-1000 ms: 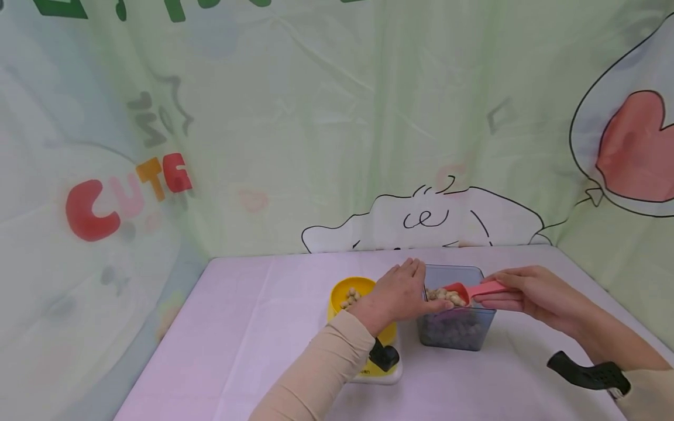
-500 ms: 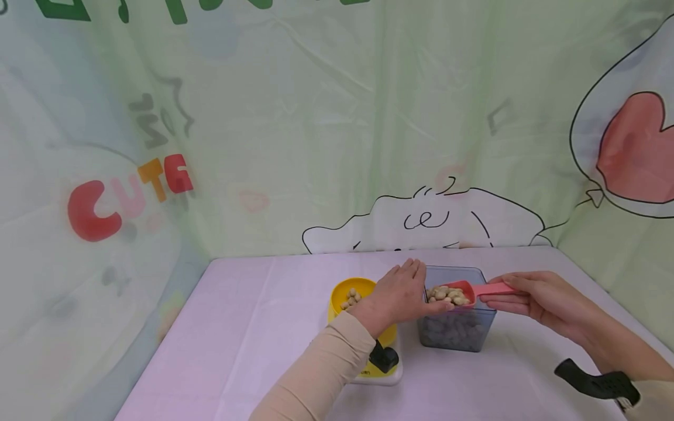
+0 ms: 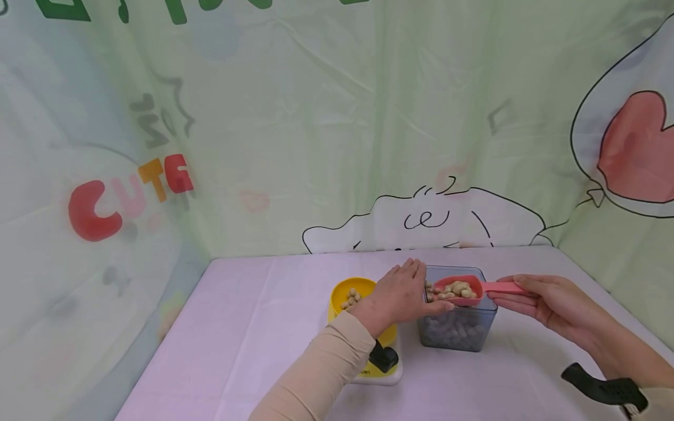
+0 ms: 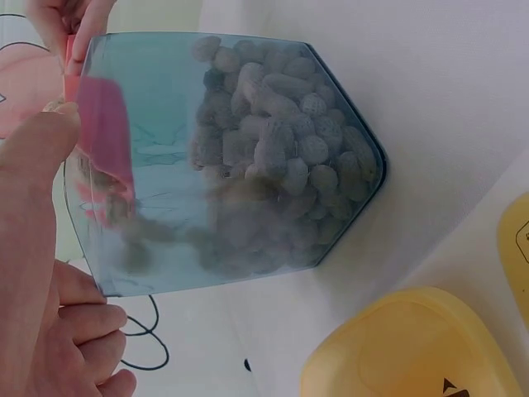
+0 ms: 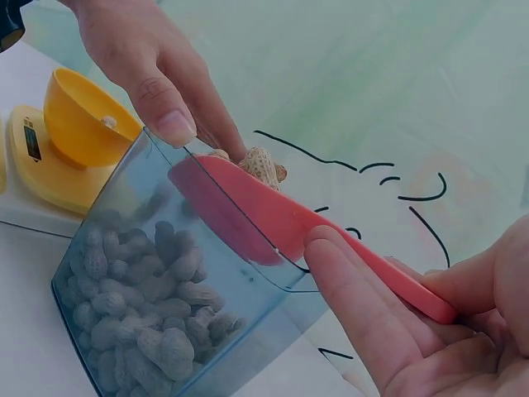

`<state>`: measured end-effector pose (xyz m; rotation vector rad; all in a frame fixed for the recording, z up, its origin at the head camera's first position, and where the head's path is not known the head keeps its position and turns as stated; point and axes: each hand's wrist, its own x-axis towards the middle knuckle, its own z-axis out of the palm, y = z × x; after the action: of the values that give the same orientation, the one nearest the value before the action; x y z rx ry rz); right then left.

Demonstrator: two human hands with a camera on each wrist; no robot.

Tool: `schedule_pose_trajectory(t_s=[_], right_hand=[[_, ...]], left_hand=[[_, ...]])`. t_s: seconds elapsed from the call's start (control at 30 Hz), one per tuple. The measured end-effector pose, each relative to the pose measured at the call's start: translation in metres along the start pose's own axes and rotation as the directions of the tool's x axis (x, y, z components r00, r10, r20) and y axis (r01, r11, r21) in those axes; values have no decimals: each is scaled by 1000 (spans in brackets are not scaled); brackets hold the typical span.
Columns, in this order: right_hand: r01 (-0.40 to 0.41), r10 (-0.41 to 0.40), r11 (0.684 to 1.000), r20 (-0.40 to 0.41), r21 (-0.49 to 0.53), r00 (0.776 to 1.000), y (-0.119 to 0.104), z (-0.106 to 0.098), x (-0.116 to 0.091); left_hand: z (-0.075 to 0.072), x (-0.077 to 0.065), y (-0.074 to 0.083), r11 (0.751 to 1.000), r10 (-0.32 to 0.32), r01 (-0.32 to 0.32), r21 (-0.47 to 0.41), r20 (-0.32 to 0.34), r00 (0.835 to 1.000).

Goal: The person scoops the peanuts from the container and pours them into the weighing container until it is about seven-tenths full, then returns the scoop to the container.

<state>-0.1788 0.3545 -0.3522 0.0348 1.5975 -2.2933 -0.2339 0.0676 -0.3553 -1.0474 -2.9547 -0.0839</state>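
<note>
Here, lower right, my right hand (image 3: 558,301) is pinching a presumably light, stiff peanut scoop (image 3: 460,302) by its handle (image 3: 502,287); my left hand (image 3: 400,293) is gripping the bin (image 3: 454,334).

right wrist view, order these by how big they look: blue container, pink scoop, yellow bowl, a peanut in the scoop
1. Blue container (cut off at bottom)
2. Pink scoop
3. Yellow bowl
4. Peanut
The bowl is farther from the camera, so its real size against the scoop is unsure.
</note>
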Motion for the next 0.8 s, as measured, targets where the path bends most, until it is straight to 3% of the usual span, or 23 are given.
schedule_pose_trajectory(t_s=[0.47,0.8], right_hand=[[38,-38,999,-10,1,999,-4,-4,-4],[47,-48,999,25,23,999,-11,-2,-8]], left_hand=[[-4,-1,1,1000,11,-11,-7,1,1000],[5,3,-4,996,12,-14,-91,-29,1000]])
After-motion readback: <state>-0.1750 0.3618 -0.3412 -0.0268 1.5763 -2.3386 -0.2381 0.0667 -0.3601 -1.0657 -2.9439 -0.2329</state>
